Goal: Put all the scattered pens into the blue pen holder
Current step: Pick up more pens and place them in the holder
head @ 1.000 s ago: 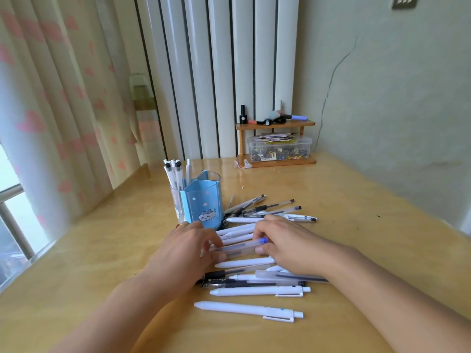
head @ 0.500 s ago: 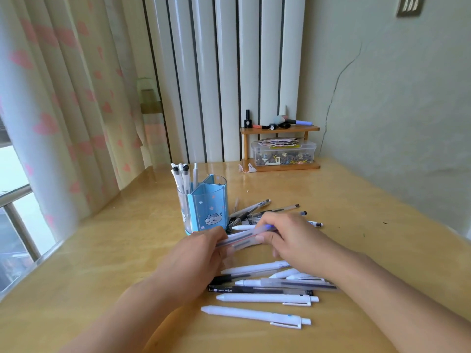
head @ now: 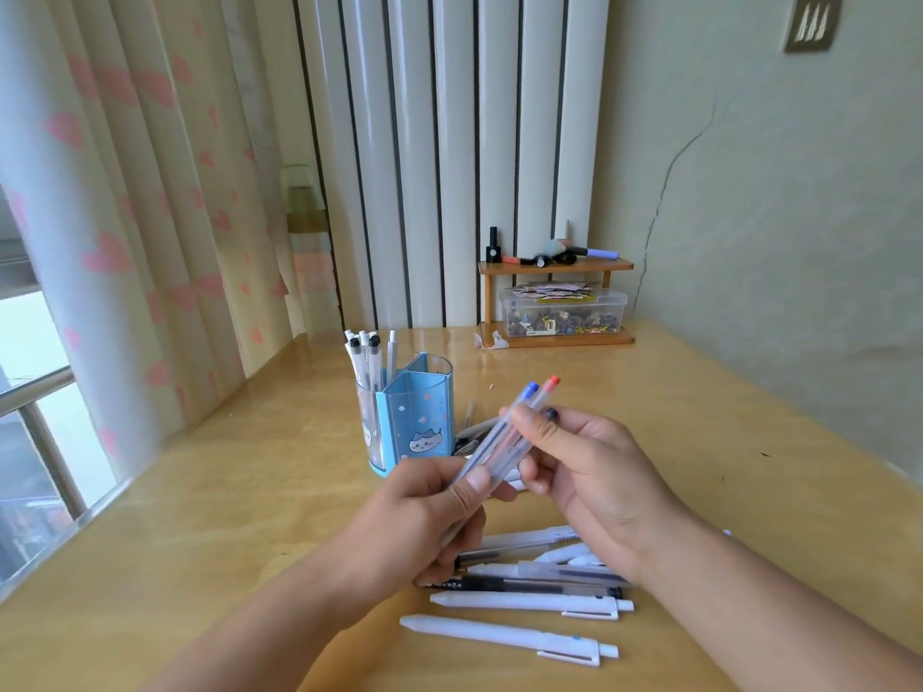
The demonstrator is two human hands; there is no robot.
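A bundle of translucent pens point(head: 504, 437) with a blue cap and a red cap is lifted above the table, tips slanting up to the right. My left hand point(head: 424, 516) grips the lower end of the bundle and my right hand point(head: 584, 467) pinches its upper part. The blue pen holder point(head: 414, 422) with a cat picture stands just left behind the hands, and several pens stand in its left compartment. Several white and dark pens point(head: 524, 601) lie scattered on the table under and in front of my hands. More pens point(head: 472, 432) lie to the holder's right, partly hidden.
A small wooden shelf point(head: 554, 337) with a clear box of trinkets stands at the back against the wall. A curtain and window run along the left table edge point(head: 75, 521). The wall closes in the table's right side.
Both hands have lifted the bundle of translucent pens off the table and tilted it upward. The camera has moved closer to the holder.
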